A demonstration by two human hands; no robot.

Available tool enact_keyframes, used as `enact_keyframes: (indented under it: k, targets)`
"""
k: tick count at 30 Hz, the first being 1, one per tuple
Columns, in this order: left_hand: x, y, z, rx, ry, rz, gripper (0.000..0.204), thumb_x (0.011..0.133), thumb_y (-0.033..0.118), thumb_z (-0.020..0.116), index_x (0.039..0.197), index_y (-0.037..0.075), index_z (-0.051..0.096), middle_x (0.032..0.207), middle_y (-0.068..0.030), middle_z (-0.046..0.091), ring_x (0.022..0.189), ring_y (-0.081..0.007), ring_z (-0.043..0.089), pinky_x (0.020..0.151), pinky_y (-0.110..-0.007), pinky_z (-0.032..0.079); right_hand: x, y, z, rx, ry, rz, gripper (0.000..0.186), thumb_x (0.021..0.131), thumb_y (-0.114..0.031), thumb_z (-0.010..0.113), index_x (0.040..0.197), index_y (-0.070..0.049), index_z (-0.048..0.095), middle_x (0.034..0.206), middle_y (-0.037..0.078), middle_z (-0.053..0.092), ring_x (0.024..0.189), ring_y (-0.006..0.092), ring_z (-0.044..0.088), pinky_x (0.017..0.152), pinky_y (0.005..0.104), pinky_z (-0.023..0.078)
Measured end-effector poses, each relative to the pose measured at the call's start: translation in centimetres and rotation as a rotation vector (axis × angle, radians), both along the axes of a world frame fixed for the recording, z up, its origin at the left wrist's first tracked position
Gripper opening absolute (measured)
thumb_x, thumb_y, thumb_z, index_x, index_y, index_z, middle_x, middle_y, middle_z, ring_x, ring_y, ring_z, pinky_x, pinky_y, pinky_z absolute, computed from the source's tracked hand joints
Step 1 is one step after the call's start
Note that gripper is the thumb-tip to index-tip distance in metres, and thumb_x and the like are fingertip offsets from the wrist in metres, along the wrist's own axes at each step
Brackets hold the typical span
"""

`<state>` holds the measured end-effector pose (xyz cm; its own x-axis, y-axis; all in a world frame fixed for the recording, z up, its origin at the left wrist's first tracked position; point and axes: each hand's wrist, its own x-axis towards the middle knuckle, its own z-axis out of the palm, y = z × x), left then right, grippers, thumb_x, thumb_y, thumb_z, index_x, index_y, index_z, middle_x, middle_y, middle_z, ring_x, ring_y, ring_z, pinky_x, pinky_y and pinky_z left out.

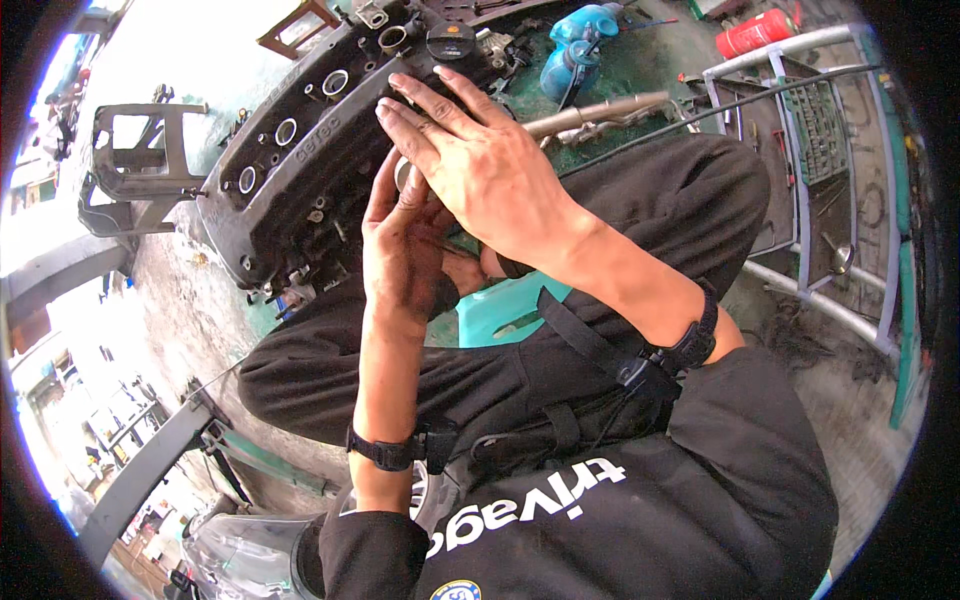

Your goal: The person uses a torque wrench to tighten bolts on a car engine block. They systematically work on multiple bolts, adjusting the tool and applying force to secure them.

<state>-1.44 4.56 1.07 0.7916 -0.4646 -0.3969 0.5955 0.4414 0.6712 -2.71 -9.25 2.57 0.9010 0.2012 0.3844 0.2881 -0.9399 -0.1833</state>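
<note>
My left hand (pixel 405 245) is curled, fingers up, around a small round greyish part (pixel 402 173); the part is mostly hidden, so its exact kind does not show. Over it lies my right hand (pixel 495 165), palm down with fingers stretched out, its fingertips reaching above the black valve cover (pixel 285 170) of a car engine. Whether those fingertips touch the cover I cannot tell. Several round holes run along the cover, and a black oil filler cap (pixel 450 40) sits at its far end.
A turquoise plastic stool (pixel 505 312) is beneath me, between my legs. Blue spray bottles (pixel 572 70) and a metal pipe (pixel 600 115) lie beyond my right hand. A red fire extinguisher (pixel 757 33) and a grey metal frame (pixel 800 150) stand to the right. At left is a black bracket (pixel 140 150).
</note>
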Motion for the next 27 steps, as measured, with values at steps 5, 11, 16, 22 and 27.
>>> enact_keyframes:
  k: [5, 11, 16, 22, 27]
  targets:
    - [-0.1, -0.4, -0.4, -0.100, 0.041, 0.178, 0.038, 0.096, 0.014, 0.059, 0.131, 0.003, 0.048, 0.120, -0.0146, 0.062, 0.111, -0.0307, 0.063, 0.097, -0.044, 0.052, 0.2, -2.5, 1.0, -0.093, -0.162, -0.225, 0.040, 0.086, -0.013, 0.059, 0.124, -0.001, 0.060, 0.132, 0.016, 0.057, 0.135, 0.0336, 0.042, 0.117, 0.0479, 0.023]
    - [-2.0, -1.3, -0.8, -0.166, 0.059, 0.195, 0.029, 0.100, 0.013, 0.051, 0.127, 0.004, 0.048, 0.132, -0.0189, 0.053, 0.124, -0.0399, 0.052, 0.107, -0.050, 0.044, 2.3, -4.5, 1.0, -0.134, -0.479, -0.888, 0.074, 0.066, -0.014, 0.082, 0.129, 0.004, 0.048, 0.135, 0.029, 0.041, 0.128, 0.0419, 0.042, 0.111, 0.0516, 0.032]
    - [-2.2, -1.3, -0.9, -0.121, 0.083, 0.187, 0.032, 0.094, 0.006, 0.061, 0.122, 0.006, 0.046, 0.119, -0.0188, 0.061, 0.109, -0.0371, 0.063, 0.097, -0.048, 0.054, 1.9, -2.5, 1.1, 0.912, 0.206, -0.751, 0.050, 0.074, 0.001, 0.066, 0.119, 0.007, 0.044, 0.103, 0.026, 0.064, 0.097, 0.0399, 0.065, 0.089, 0.0451, 0.052]
    - [-2.5, -1.4, 0.6, 0.503, -0.183, 0.051, 0.028, 0.090, -0.002, 0.062, 0.116, 0.001, 0.054, 0.093, -0.0116, 0.071, 0.072, -0.0094, 0.063, 0.061, -0.024, 0.049, 1.1, 2.0, 1.5, 0.884, 0.081, -0.573, 0.075, 0.074, -0.012, 0.067, 0.137, 0.004, 0.029, 0.107, 0.028, 0.062, 0.088, 0.0380, 0.069, 0.075, 0.0451, 0.056]
    - [-2.2, -0.6, 0.2, 0.634, -0.328, -0.090, 0.023, 0.089, 0.001, 0.063, 0.111, 0.000, 0.058, 0.097, -0.0070, 0.066, 0.087, -0.0110, 0.058, 0.079, -0.026, 0.048, -0.9, 2.7, 0.1, 0.722, 0.290, -0.492, 0.092, 0.079, -0.016, 0.073, 0.151, -0.006, 0.016, 0.106, 0.021, 0.067, 0.086, 0.0385, 0.069, 0.075, 0.0441, 0.056]
